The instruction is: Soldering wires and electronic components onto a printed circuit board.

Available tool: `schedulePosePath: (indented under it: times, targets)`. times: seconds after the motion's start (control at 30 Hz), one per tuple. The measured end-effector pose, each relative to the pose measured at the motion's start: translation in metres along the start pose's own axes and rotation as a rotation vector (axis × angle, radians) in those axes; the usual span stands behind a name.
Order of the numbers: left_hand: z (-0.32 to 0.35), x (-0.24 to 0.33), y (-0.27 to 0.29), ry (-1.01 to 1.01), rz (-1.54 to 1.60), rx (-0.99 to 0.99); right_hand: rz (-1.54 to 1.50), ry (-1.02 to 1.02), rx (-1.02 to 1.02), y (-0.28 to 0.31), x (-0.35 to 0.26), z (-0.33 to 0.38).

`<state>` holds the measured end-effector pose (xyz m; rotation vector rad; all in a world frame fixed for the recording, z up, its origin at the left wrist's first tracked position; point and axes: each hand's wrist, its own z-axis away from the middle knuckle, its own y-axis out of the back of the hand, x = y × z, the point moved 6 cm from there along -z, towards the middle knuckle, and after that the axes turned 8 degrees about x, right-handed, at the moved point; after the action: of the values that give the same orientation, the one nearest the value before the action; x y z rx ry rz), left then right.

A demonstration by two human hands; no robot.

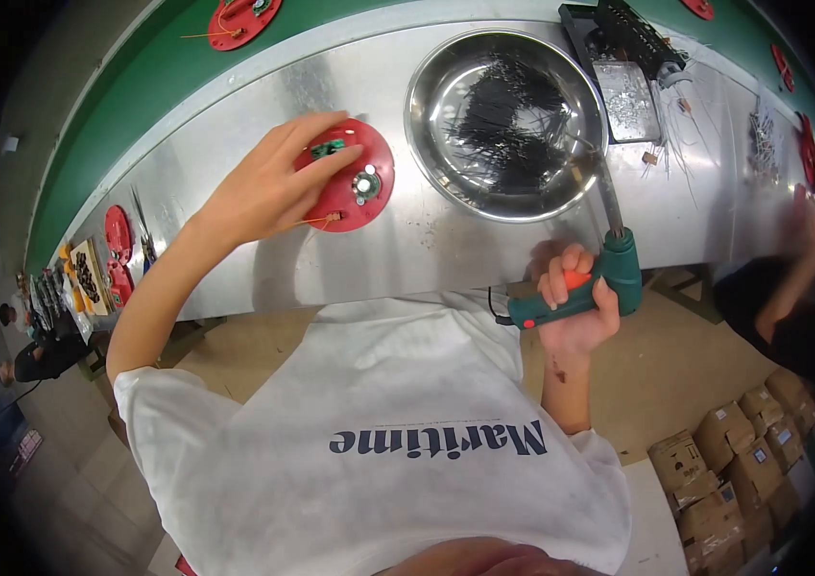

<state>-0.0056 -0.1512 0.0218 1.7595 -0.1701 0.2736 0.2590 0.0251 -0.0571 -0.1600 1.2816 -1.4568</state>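
A round red disc (381, 158) lies on the metal bench left of centre. It carries a small green circuit board (328, 149), a round metal part (366, 184) and an orange wire near its lower edge. Across its left part lies my left hand (278, 178), its fingers holding the disc against the bench. At the bench's front edge my right hand (575, 298) is wrapped round the handle of a green pistol-shaped power screwdriver (622, 274). The screwdriver's long shaft points up toward the right rim of a steel bowl (424, 154) with thin black pieces (513, 120) inside.
Behind the bowl stand a black rack (633, 34) and a clear tray (626, 101) of small parts. Loose wires lie right of it. More red discs (244, 21) sit on the green surface. At right, a co-worker's arm (796, 254) is near the bench; cardboard boxes (729, 456) are stacked below.
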Motion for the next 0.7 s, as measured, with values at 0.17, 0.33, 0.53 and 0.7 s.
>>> schedulePosePath:
  times: [0.17,0.33,0.53,0.7]
  targets:
    - [-0.073,0.022,0.001,0.053,0.148,0.219,-0.001,0.025,-0.007,-0.003,-0.003,-0.002]
    - [-0.138,0.014,-0.037,0.084,-0.098,0.154,-0.034,0.054,0.020,-0.008,-0.007,0.000]
    - [-0.143,0.009,-0.054,0.165,-0.089,0.089,-0.051,-0.003,0.085,0.004,0.009,0.000]
    - [-0.135,0.014,-0.045,0.192,0.140,0.129,-0.035,0.011,0.095,0.011,0.012,0.002]
